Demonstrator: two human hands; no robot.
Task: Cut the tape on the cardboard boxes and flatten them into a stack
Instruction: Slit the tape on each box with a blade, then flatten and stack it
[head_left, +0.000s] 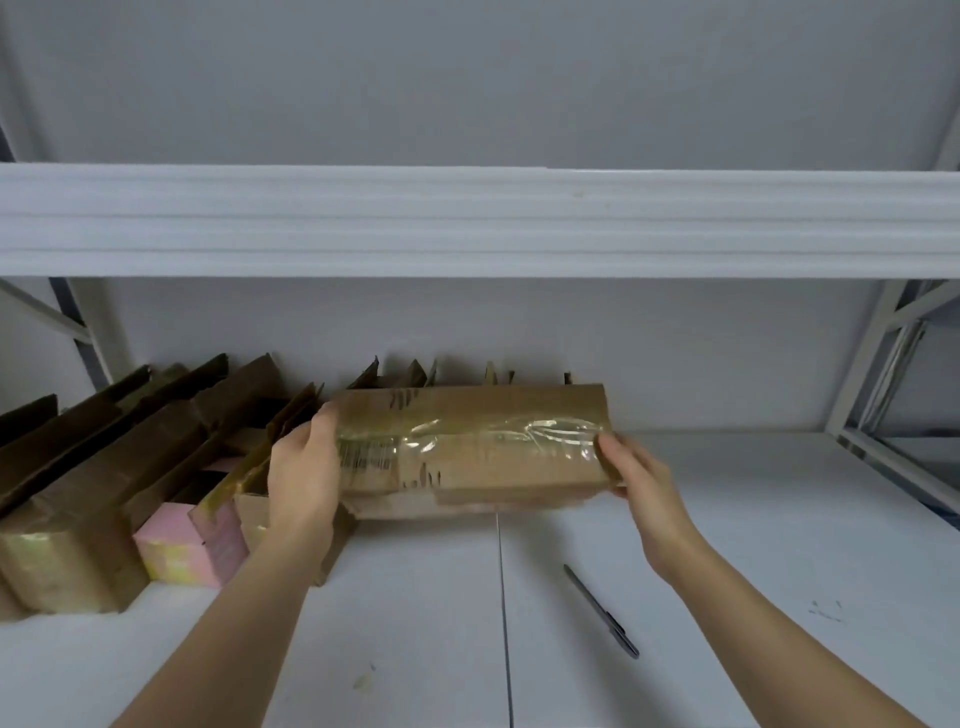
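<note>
So both hands are gripping the taped cardboard box (470, 449) by its ends, left hand (306, 470) and right hand (636, 480), holding it lengthwise left-to-right just above the shelf (753, 519), pen (602, 612) lying nearer the right.

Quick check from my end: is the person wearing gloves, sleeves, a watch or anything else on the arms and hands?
Nothing worn shows. The left hand and right hand are bare, no gloves, rings or watch visible, and both forearms are uncovered to the frame's bottom edge, with no sleeve cuffs in view.
</note>
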